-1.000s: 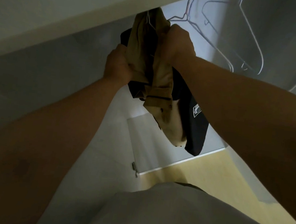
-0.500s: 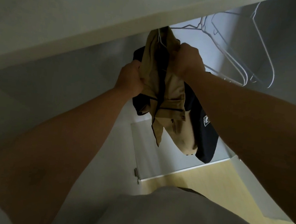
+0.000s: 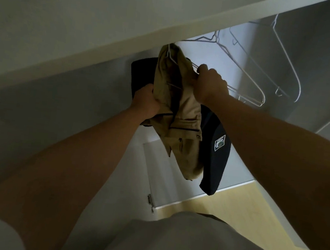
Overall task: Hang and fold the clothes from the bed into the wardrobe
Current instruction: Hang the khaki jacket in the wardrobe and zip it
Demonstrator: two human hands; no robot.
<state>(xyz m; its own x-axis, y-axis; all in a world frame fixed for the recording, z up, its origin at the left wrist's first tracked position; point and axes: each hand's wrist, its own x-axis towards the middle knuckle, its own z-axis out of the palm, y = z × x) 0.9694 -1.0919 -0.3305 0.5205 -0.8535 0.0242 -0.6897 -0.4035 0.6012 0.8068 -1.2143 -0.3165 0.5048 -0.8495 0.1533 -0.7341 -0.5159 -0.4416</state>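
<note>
Head view, looking into the wardrobe (image 3: 107,45) from below its top front edge.

Tan garment (image 3: 182,110): draped over a white wire hanger (image 3: 168,53), bunched and creased, hanging just under the top front edge, left of centre in the opening. Waistband and a dark-edged pocket slit face the camera. The lower end trails down toward the wardrobe's bottom edge. The hanger hook goes up behind the top edge, so whether it sits on a rail cannot be seen.

Left hand (image 3: 146,100): at the garment's left side, about halfway down. Fingers curled into the cloth, clamped on a fold.

Right hand (image 3: 210,84): at the garment's upper right, where a hanger arm runs out. Fingers closed on the cloth there. Cannot tell if the wire is in the grip as well.

Navy garment (image 3: 215,162): hangs directly behind the tan one, touching it, showing at its upper left and lower right. A white-bordered patch (image 3: 220,142) sits on the lower right part.

Empty hangers (image 3: 254,81): several white wire ones, bare, toward the right side of the wardrobe, apart from the clothes.

Door hinge (image 3: 150,199): at the lower front edge of the wardrobe. Pale wooden floor (image 3: 242,210) beyond that edge. The person's grey top (image 3: 188,241) fills the bottom of the view.
</note>
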